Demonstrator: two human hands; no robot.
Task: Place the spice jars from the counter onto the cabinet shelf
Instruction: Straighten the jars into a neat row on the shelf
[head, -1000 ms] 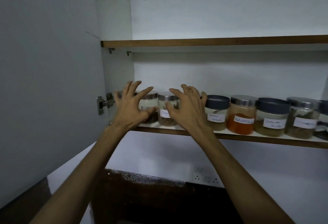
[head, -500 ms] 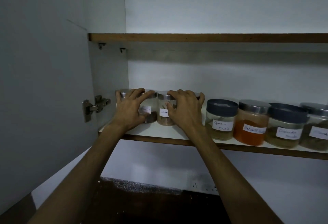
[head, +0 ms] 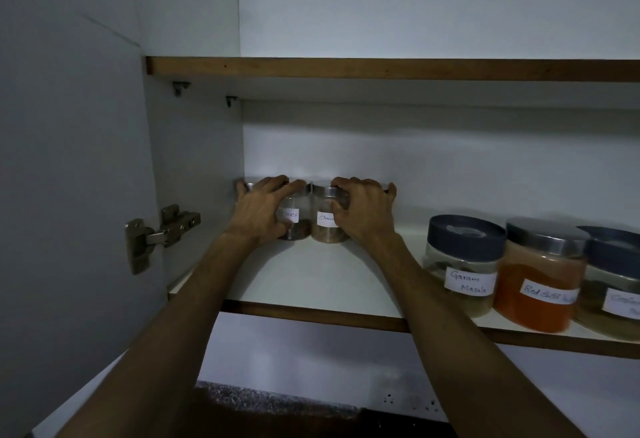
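Two small steel-lidded spice jars stand side by side at the back left of the cabinet shelf (head: 311, 281). My left hand (head: 261, 210) grips the cloves jar (head: 296, 221), fingers curled over its lid. My right hand (head: 363, 214) grips the cinnamon jar (head: 327, 221) the same way. More steel lids show behind both hands, mostly hidden. To the right stand bigger jars near the shelf's front: garam masala (head: 464, 264), red chilli powder (head: 538, 281) and a third jar (head: 613, 285) cut off by the frame edge.
The open cabinet door (head: 69, 177) hangs at the left on a metal hinge (head: 156, 235). An upper shelf (head: 381, 68) runs overhead. Below, a dark speckled counter edge (head: 277, 399) and a white wall socket (head: 408, 401) are visible.
Both hands went from spread fingers in front of the jars to closed grips on the two small jars and pushed them deeper toward the shelf's back. The camera moved closer.
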